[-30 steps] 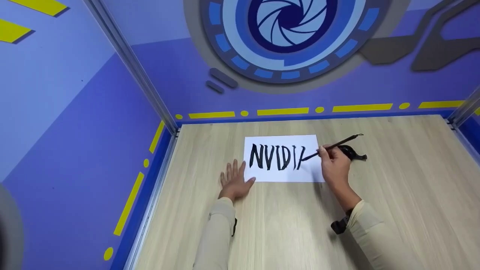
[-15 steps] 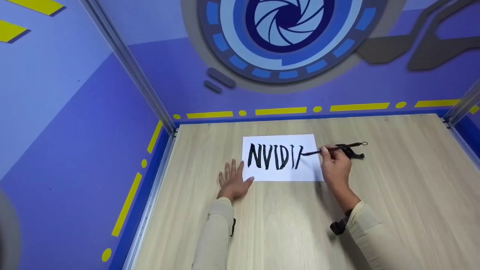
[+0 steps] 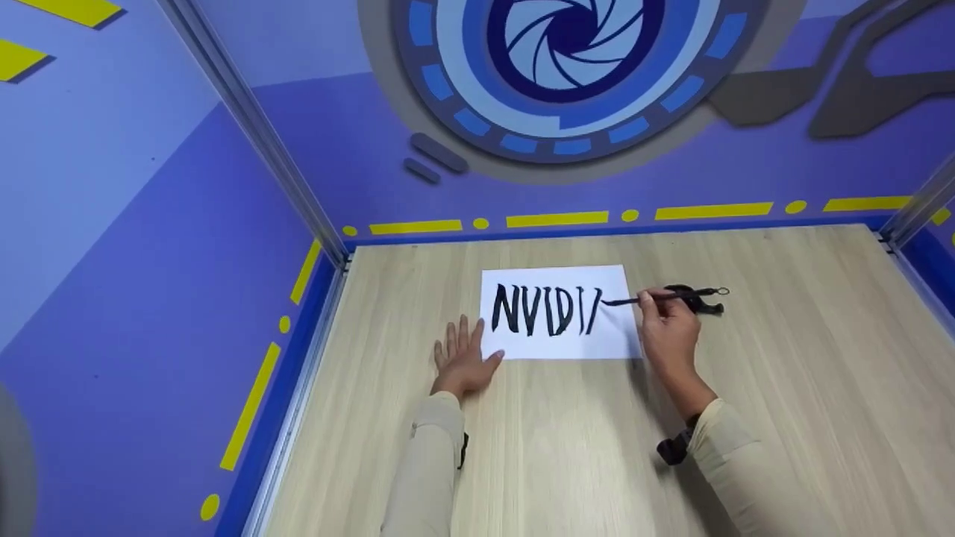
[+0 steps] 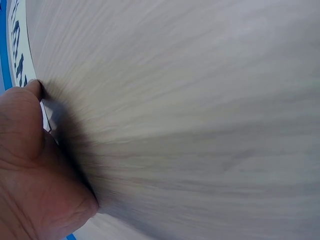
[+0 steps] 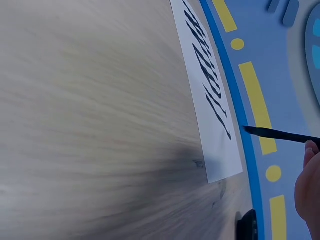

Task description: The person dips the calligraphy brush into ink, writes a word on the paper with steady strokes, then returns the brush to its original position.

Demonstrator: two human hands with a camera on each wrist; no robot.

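White paper [image 3: 559,348] lies on the table, bearing large black brushed strokes [image 3: 548,309] that read "NVIDI" followed by a slanted line. My left hand [image 3: 464,362] is spread flat at the paper's lower left edge, thumb on its corner; the left wrist view shows that thumb [image 4: 20,117] and palm side. In my right hand [image 3: 669,335] I pinch a thin dark writing brush [image 3: 623,301], almost level, its looped end to the right. The right wrist view shows the brush tip [image 5: 252,130] off the paper. Beyond the right hand sits a shiny black object [image 3: 705,303], partly hidden.
The light wood table [image 3: 567,447] meets a blue-purple wall panel [image 3: 298,186] with yellow dashes at the back and left. A metal post [image 3: 257,127] stands in the back left corner. Black straps [image 3: 674,449] sit at the wrists.
The brush has swung from a slant to nearly level, and its tip has risen from low beside the slanted line to near its top. The left hand stays put; the head view shifts slightly.
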